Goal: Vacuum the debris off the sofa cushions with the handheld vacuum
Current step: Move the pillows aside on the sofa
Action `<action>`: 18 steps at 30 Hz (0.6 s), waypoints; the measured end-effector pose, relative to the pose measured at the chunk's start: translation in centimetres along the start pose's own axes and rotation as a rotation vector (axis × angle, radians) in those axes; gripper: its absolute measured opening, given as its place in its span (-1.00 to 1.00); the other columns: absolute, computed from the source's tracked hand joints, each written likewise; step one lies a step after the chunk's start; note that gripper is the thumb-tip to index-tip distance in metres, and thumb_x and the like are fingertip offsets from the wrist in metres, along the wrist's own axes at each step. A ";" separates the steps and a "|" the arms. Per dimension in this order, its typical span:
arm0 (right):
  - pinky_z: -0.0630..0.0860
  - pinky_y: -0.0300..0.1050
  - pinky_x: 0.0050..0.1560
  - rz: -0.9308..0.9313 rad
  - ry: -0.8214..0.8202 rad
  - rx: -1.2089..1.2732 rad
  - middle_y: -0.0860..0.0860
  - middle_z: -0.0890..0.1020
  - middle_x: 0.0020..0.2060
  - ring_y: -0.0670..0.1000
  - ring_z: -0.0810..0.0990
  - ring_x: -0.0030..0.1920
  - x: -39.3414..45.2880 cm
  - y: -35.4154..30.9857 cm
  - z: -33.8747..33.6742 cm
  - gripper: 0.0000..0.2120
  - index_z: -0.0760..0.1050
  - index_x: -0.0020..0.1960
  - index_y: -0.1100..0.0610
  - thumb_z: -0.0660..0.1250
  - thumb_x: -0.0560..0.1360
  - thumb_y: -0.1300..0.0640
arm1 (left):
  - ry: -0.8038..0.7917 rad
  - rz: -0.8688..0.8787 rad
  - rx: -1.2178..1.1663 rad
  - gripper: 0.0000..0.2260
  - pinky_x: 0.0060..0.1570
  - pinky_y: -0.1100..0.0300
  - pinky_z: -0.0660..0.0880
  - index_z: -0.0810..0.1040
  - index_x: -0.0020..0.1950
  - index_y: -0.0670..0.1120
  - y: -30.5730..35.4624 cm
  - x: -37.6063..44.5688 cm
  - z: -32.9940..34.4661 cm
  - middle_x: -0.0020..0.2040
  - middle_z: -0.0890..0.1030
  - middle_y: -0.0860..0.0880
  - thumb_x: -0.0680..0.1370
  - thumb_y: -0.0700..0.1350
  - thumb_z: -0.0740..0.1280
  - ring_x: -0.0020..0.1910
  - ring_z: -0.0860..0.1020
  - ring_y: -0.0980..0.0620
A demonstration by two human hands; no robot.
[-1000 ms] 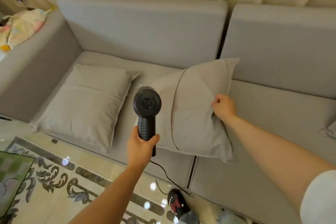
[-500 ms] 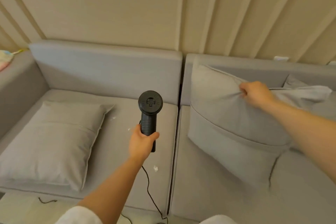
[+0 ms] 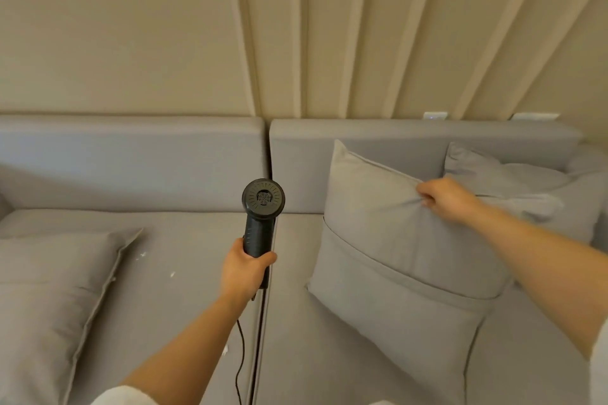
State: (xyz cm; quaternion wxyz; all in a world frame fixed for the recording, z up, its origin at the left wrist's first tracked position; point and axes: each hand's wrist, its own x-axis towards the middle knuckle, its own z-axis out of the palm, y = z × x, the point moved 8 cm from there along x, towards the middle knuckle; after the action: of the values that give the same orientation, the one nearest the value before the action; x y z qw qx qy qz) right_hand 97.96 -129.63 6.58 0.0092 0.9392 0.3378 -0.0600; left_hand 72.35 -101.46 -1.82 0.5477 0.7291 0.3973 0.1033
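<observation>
Left hand (image 3: 245, 270) grips the handle of the black handheld vacuum (image 3: 261, 217), held upright above the seam between the two grey seat cushions (image 3: 190, 240), its vented round end facing the camera and its cord (image 3: 241, 358) trailing down. Right hand (image 3: 444, 199) pinches the top edge of a grey throw pillow (image 3: 394, 260) leaning against the backrest (image 3: 411, 138). White debris flecks (image 3: 171, 274) lie on the left seat cushion beside a flat pillow (image 3: 52, 293).

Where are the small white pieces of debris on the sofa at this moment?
In the head view the white debris lies on the left seat cushion, between the flat pillow at the left and the left hand that grips the handheld vacuum.
</observation>
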 end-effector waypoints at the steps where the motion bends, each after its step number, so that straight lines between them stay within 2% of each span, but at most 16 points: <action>1: 0.37 0.00 -0.08 -0.021 0.000 0.015 0.27 0.60 -0.06 0.22 0.56 0.00 0.6 0.6 -0.2 -0.66 0.18 -0.39 0.07 0.24 0.46 0.28 | 0.003 -0.005 -0.009 -0.75 -0.34 0.10 0.56 0.41 -0.06 -0.02 0.4 0.2 1.0 -0.24 0.54 -0.06 0.37 -0.17 0.43 -0.30 0.53 -0.03; 6: 0.21 -0.07 -0.19 -0.115 0.053 0.050 0.25 0.58 -0.05 0.20 0.54 0.01 5.2 3.1 -1.1 -0.67 0.17 -0.36 0.07 0.24 0.48 0.28 | 0.038 0.009 0.013 -0.74 -0.40 0.20 0.47 0.43 -0.04 -0.06 3.1 1.4 5.9 -0.25 0.53 -0.03 0.36 -0.17 0.43 -0.31 0.52 0.00; 10: 0.30 -0.05 -0.12 -0.189 0.059 0.064 0.26 0.59 -0.02 0.20 0.54 0.02 9.1 3.8 -1.3 -0.56 0.09 -0.41 0.00 0.25 0.47 0.29 | 0.058 -0.004 0.026 -0.71 -0.39 0.20 0.47 0.44 0.00 -0.06 4.2 1.9 7.5 -0.25 0.53 -0.02 0.35 -0.17 0.44 -0.32 0.52 -0.01; 14: 0.24 -0.05 -0.18 -0.198 0.070 0.070 0.27 0.60 -0.07 0.21 0.55 -0.02 12.1 5.4 -2.2 -0.55 0.10 -0.42 0.01 0.30 0.46 0.26 | 0.104 0.002 0.065 -0.72 -0.46 0.22 0.43 0.43 -0.03 -0.05 5.4 2.6 7.4 -0.29 0.51 -0.01 0.34 -0.16 0.43 -0.38 0.49 0.00; 18: 0.34 0.01 -0.09 -0.190 0.085 0.071 0.31 0.60 -0.05 0.24 0.56 0.01 14.2 6.7 -2.6 -0.60 0.17 -0.40 0.02 0.29 0.47 0.26 | 0.139 0.009 0.060 -0.75 -0.50 0.22 0.43 0.42 -0.09 -0.02 6.0 3.4 7.5 -0.30 0.51 -0.04 0.35 -0.18 0.44 -0.41 0.48 0.00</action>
State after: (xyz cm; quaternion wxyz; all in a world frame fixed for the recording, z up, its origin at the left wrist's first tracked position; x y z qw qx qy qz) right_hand 113.33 -125.65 7.36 -0.0440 0.9045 0.4230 -0.0325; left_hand 81.77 -105.03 -0.37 0.4962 0.7379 0.4341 0.1445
